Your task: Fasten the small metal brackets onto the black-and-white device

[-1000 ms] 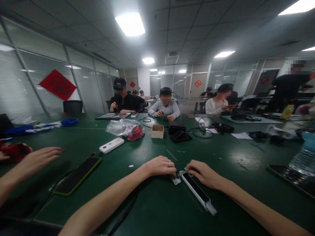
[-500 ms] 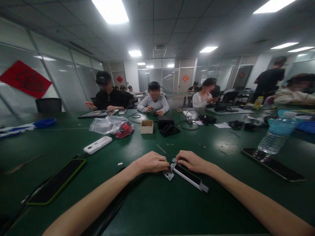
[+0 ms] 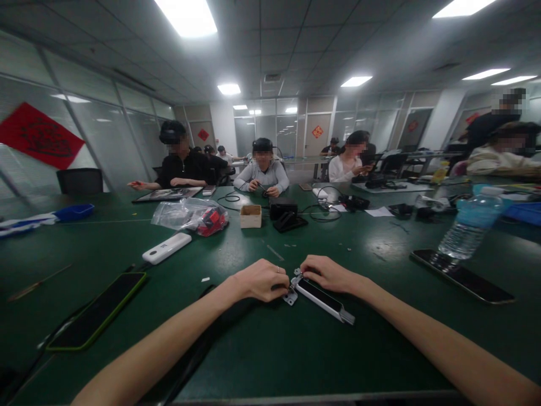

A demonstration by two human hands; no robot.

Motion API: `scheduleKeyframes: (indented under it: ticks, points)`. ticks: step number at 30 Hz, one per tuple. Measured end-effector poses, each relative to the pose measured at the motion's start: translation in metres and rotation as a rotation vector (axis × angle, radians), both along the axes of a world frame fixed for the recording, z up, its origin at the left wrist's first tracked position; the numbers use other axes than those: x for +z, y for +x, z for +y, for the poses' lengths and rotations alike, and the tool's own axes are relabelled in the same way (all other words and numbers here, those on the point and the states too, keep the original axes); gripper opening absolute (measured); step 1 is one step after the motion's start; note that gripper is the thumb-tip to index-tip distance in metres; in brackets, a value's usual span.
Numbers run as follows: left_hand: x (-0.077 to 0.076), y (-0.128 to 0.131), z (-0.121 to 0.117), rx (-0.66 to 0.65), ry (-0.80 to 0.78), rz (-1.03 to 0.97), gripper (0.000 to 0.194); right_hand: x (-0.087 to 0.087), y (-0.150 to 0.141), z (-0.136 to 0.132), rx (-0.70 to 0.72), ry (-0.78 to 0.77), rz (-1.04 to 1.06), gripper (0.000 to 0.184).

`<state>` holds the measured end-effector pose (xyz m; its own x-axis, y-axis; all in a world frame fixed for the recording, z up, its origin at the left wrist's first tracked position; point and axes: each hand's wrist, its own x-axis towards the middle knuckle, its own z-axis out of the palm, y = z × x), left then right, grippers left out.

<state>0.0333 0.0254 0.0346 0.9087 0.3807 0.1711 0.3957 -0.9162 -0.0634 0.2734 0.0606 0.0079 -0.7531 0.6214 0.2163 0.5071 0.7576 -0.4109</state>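
Note:
In the head view a hinge-like metal fitting (image 3: 320, 297) lies at a slant on the green table (image 3: 270, 355). It has a long white body with a black top strip, a grey tab at its near right end and a small plate with holes at its left end. My left hand (image 3: 262, 280) is closed at that left end, fingertips pinched by the plate; they hide what lies between them. Against the fitting's far upper end, my right hand (image 3: 327, 273) has its thumb and fingers closed on a small metal lug, partly hidden.
Left of my arm lie a green-edged phone (image 3: 99, 310) and a white power bank (image 3: 167, 248). Ahead are a plastic bag (image 3: 180, 214), a small box (image 3: 251, 216) and a black stand (image 3: 289, 217). A water bottle (image 3: 469, 225) and phone (image 3: 462, 276) are right. People sit opposite.
The view has shifted slightly. My hands stay at the fitting, the left fingers bent a little further over the plate. A person across at left has stretched a hand outward; a standing person moved right.

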Motion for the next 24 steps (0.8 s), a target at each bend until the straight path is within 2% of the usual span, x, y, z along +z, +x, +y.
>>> scheduleKeyframes:
  ticks: [8, 17, 24]
  points:
    - [0.0071, 0.0042, -0.0029, 0.064, -0.151, -0.029, 0.009, -0.0005, 0.0007, 0.0, 0.0, 0.01, -0.008, 0.017]
    - [0.0074, 0.0078, -0.0053, 0.074, -0.147, -0.016, 0.007, 0.0023, -0.0008, -0.0026, -0.023, -0.01, -0.006, 0.018]
    - [0.0074, 0.0083, -0.0056, 0.129, -0.162, -0.024, 0.009, 0.0007, -0.0001, -0.0028, -0.015, -0.043, 0.01, 0.018]
